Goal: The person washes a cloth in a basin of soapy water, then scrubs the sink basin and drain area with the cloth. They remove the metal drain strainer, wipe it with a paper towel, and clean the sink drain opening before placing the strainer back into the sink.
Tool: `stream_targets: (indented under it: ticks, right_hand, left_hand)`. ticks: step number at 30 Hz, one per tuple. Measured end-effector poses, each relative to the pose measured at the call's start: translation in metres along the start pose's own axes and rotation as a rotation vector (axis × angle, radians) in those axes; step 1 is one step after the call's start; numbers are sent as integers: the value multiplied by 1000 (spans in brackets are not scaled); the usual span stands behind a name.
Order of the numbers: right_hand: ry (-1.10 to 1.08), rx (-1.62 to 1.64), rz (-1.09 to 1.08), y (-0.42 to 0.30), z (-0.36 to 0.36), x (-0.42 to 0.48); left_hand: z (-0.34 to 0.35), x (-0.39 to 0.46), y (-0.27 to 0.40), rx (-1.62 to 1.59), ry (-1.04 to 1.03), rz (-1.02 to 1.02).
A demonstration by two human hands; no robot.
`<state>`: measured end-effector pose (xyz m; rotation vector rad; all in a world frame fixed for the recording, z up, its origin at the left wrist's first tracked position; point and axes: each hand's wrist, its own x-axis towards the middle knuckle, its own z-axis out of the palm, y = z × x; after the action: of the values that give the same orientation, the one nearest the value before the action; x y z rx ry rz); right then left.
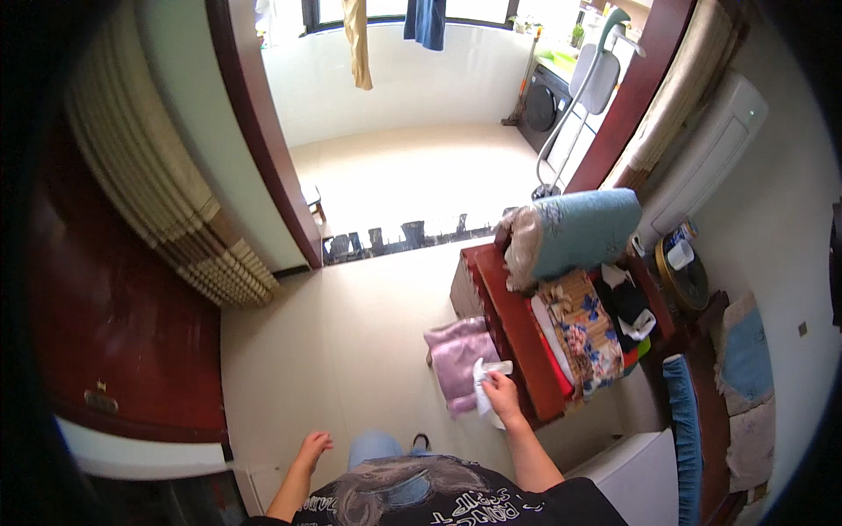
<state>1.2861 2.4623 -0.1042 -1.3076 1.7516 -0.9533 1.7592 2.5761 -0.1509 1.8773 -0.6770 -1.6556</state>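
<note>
My right hand (503,396) grips a crumpled white tissue or thin cloth (482,388), which hangs down from the fingers. Just beyond it a low stool or seat (460,352) is draped in shiny pink-purple fabric. My left hand (316,446) hangs low at the left of my body, fingers loosely bent, with nothing visible in it. To the right of my right hand is a red-brown wooden sofa (510,322). On its seat lie a folded floral cloth (585,342) and a dark and white garment (628,306).
A blue padded cover (585,230) drapes the sofa's arm. Ahead, a patterned dark threshold (411,233) leads to a balcony with a garment steamer (595,79) and washing machine (544,105). A brown door (131,296) and curtain (164,184) line the left. A white surface (631,473) stands right.
</note>
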Motion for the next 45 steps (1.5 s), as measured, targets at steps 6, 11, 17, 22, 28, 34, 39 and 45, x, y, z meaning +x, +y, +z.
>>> stream_targets:
  ticks: [6, 11, 17, 22, 28, 34, 39, 45]
  right_hand:
    - [-172, 232, -113, -101, 77, 244]
    - [-74, 350, -16, -114, 83, 431]
    - [17, 553, 129, -144, 87, 578]
    - [266, 614, 174, -131, 38, 705]
    - [343, 723, 297, -109, -36, 898]
    - [366, 750, 264, -130, -97, 1111]
    - [374, 820, 169, -135, -177, 1294]
    - [537, 729, 42, -128, -309, 1514]
  left_hand:
    - [-137, 145, -39, 71, 265, -215]
    - [-148, 268, 84, 182, 442, -459]
    - [-123, 532, 378, 410, 377, -122]
    - [61, 729, 666, 249, 57, 296]
    - [271, 845, 856, 285, -268, 477]
    - [371, 881, 979, 375, -397, 215]
    - [436, 954, 1106, 426, -352, 156]
    - [643, 1079, 1311, 312, -418, 493]
